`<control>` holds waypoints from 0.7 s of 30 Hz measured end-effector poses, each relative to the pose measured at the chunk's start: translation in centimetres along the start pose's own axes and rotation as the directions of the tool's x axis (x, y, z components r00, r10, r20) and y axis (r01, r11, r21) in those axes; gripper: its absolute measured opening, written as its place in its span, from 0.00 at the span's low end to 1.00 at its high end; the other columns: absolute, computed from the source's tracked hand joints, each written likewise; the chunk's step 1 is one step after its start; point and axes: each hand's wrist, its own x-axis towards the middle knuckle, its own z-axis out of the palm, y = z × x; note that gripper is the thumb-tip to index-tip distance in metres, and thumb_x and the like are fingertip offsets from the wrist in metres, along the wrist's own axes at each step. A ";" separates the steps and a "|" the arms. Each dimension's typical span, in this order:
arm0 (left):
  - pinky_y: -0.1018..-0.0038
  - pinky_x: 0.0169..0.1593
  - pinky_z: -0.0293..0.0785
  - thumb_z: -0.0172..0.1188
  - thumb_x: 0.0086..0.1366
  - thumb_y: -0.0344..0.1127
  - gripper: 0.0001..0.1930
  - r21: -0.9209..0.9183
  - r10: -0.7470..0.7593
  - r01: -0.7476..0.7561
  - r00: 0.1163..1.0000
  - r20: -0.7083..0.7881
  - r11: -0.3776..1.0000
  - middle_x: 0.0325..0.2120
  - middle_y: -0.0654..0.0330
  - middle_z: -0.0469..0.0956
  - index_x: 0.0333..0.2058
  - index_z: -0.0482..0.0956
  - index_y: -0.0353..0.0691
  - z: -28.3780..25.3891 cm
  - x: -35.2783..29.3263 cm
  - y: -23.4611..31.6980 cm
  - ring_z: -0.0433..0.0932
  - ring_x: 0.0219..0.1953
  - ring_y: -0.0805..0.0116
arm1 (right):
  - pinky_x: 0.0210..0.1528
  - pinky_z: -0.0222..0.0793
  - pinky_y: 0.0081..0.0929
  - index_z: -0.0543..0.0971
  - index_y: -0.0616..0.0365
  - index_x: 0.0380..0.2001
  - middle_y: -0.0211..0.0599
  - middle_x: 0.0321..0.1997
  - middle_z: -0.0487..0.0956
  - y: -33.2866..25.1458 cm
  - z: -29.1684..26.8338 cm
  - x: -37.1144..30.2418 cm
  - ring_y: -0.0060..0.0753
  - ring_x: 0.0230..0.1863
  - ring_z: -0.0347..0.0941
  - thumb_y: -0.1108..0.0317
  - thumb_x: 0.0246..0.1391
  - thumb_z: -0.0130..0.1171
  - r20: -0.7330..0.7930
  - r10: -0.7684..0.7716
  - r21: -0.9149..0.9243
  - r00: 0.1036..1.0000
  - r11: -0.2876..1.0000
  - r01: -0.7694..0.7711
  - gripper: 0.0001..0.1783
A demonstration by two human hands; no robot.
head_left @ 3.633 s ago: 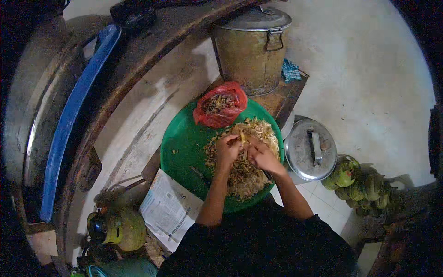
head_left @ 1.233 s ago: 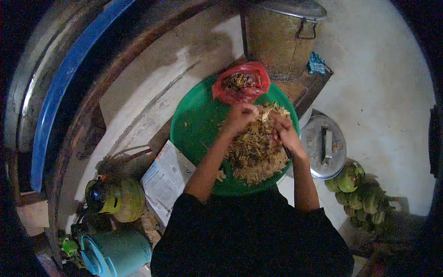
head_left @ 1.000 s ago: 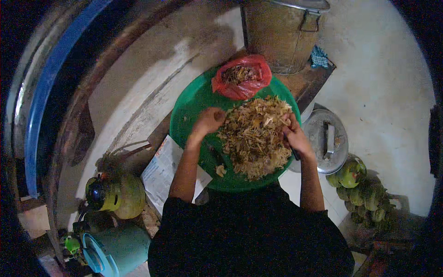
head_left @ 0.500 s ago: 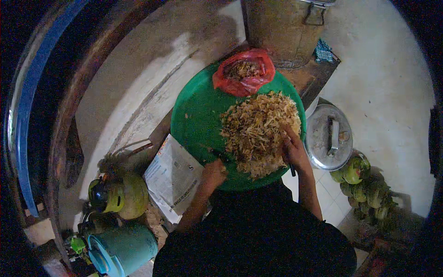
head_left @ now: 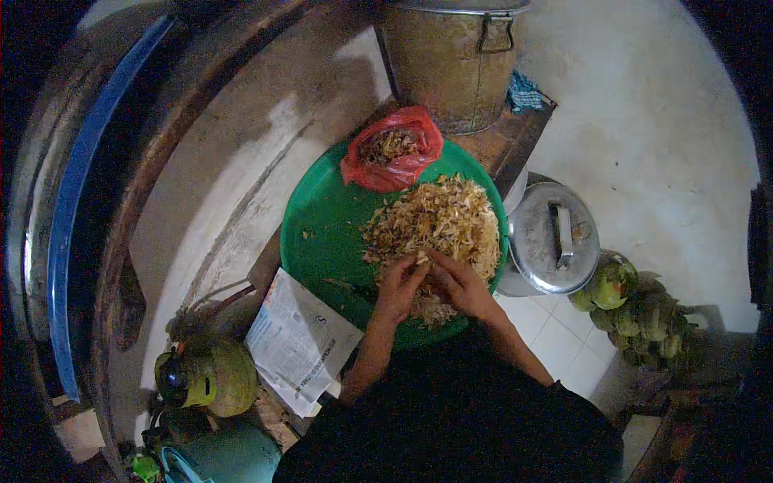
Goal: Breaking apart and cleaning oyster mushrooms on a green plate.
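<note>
A wide green tray (head_left: 310, 213) carries a large heap of pale brown shredded food (head_left: 439, 213); its exact kind is unclear. Over the heap's near edge, my left hand (head_left: 396, 286) and my right hand (head_left: 460, 283) meet, fingertips pinched together. A small pale piece of the shredded food (head_left: 422, 258) shows between them. Beside my left hand, a thin blade-like thing (head_left: 342, 283) lies on the tray, its dark end partly hidden. At the tray's far side sits a red plastic bag (head_left: 411, 171), its mouth spread around darker brown bits (head_left: 388, 146).
A tall metal pot (head_left: 443, 72) stands beyond the tray, near a blue checked cloth (head_left: 525, 92). To the right are a lidded silver pot (head_left: 535, 249) and green gas cylinders (head_left: 612, 282). Leftward lie a newspaper (head_left: 298, 338), another gas cylinder (head_left: 229, 374) and a teal bucket (head_left: 237, 455).
My left hand has moved up and right from the tray's near edge, my right hand leftward, and they now meet over the heap. The whole view has shifted somewhat.
</note>
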 end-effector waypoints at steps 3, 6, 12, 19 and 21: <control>0.77 0.43 0.70 0.57 0.59 0.41 0.19 0.106 -0.010 -0.002 0.994 0.111 0.994 0.34 0.60 0.76 0.43 0.73 0.31 0.0 0.2 0.6 0.74 0.37 0.73 | 0.25 0.63 0.21 0.62 0.55 0.57 0.29 0.21 0.70 -1.5 -1.0 -0.3 0.22 0.20 0.63 0.63 0.60 0.39 0.065 0.144 0.065 0.987 0.987 -0.148 0.22; 0.76 0.41 0.70 0.57 0.59 0.40 0.18 0.195 0.042 -0.028 0.997 -0.065 0.980 0.32 0.59 0.76 0.41 0.73 0.30 0.4 0.1 0.6 0.74 0.36 0.72 | 0.26 0.62 0.20 0.64 0.55 0.56 0.28 0.22 0.71 -3.1 -2.0 -0.5 0.22 0.21 0.64 0.63 0.60 0.40 0.149 0.294 0.119 0.944 0.942 -0.313 0.21; 0.76 0.32 0.71 0.58 0.58 0.37 0.16 0.239 0.251 -0.248 0.968 0.015 0.939 0.27 0.60 0.77 0.40 0.74 0.32 0.2 1.4 -2.1 0.75 0.28 0.74 | 0.38 0.68 0.29 0.65 0.50 0.56 0.42 0.37 0.76 -1.7 -2.4 0.3 0.33 0.30 0.71 0.66 0.57 0.45 0.054 0.092 -0.152 0.994 0.985 -0.083 0.22; 0.77 0.30 0.70 0.57 0.58 0.32 0.12 0.190 0.370 -0.349 0.925 -0.088 0.918 0.26 0.60 0.76 0.39 0.74 0.33 0.8 1.6 -1.4 0.74 0.26 0.75 | 0.23 0.59 0.14 0.69 0.55 0.52 0.24 0.22 0.67 0.7 -2.1 0.5 0.14 0.20 0.60 0.68 0.59 0.43 0.025 -0.115 -0.089 0.993 0.989 0.117 0.17; 0.78 0.31 0.70 0.57 0.58 0.32 0.12 0.140 0.297 -0.285 0.952 -0.075 0.948 0.26 0.60 0.76 0.40 0.74 0.32 0.9 1.9 -1.6 0.74 0.26 0.75 | 0.22 0.59 0.15 0.67 0.55 0.53 0.24 0.23 0.68 2.2 -2.6 1.1 0.15 0.19 0.59 0.68 0.59 0.43 0.017 -0.084 -0.120 0.996 0.989 0.085 0.18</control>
